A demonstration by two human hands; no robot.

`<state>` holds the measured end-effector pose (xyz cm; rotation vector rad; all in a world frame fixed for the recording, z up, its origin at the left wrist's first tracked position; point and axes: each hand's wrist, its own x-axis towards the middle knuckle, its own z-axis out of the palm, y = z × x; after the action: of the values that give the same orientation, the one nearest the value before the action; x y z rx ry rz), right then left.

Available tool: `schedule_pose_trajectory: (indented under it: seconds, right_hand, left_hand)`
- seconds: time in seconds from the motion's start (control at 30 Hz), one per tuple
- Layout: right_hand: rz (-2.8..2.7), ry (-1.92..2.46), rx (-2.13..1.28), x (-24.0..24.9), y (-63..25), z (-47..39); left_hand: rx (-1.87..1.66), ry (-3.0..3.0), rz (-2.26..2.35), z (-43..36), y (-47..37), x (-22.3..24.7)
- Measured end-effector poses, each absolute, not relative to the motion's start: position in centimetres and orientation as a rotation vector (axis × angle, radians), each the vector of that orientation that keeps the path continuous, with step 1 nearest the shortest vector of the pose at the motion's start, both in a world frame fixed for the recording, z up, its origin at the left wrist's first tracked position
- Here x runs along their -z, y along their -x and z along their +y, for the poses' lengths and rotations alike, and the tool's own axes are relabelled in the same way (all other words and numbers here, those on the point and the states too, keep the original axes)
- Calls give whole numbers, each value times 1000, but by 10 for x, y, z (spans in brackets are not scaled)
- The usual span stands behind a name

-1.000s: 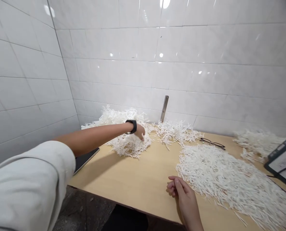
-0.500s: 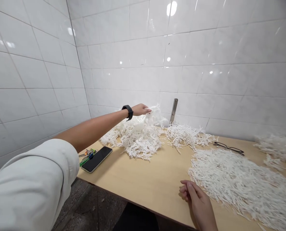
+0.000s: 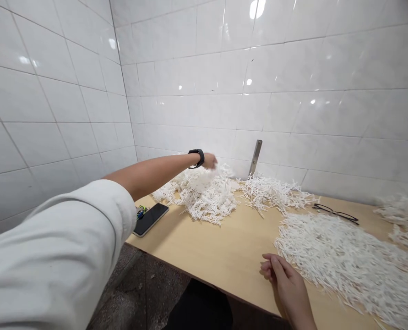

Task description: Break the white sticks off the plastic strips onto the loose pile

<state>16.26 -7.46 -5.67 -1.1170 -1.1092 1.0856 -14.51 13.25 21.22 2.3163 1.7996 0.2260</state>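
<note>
Head view: the person's left arm, in a pale sleeve (image 3: 69,256), is hanging outstretched over a wooden table (image 3: 204,252). Its left hand (image 3: 209,161), a black band (image 3: 196,158) circling the wrist, is hovering at the top of a pile (image 3: 212,199) of white strands, near the tiled wall (image 3: 190,110). The fingers are blurring, so I cannot tell whether they are clamping any strands. Closer to the viewer, the right hand (image 3: 288,286) is resting with fingers loosely bent together, thumb lying against them, just beside a broad flat spread (image 3: 348,266) of strands. A smaller heap (image 3: 275,191) is sitting between pile and spread, below an upright metal strip (image 3: 255,158). Glasses (image 3: 336,213) are lying behind the spread; a phone (image 3: 151,220) is lying left of the pile, keys (image 3: 141,211) beside it.
</note>
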Motion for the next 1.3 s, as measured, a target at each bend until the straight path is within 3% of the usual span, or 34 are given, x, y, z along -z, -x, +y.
schedule_pose_trajectory:
  seconds: [0.4, 0.7, 0.87, 1.0, 1.3]
  right_hand:
    - [-1072, 1108, -1143, 61, -164, -74]
    - [-1346, 1193, -648, -28, -143, -61]
    - [-1497, 1075, -1048, -37, -131, -47]
    - [-1495, 1160, -1081, -28, -140, -62]
    - [-1463, 1056, -1213, -19, -151, -80]
  left_hand:
    - [-660, -2362, 1773, 108, 133, -213]
    - [-710, -2006, 1201, 24, 72, -156]
    - [-875, -1797, 1037, -3, 57, -115]
    - [-1065, -1533, 1160, -1, 66, -96]
    - [-1306, -1487, 1316, 20, 112, -118]
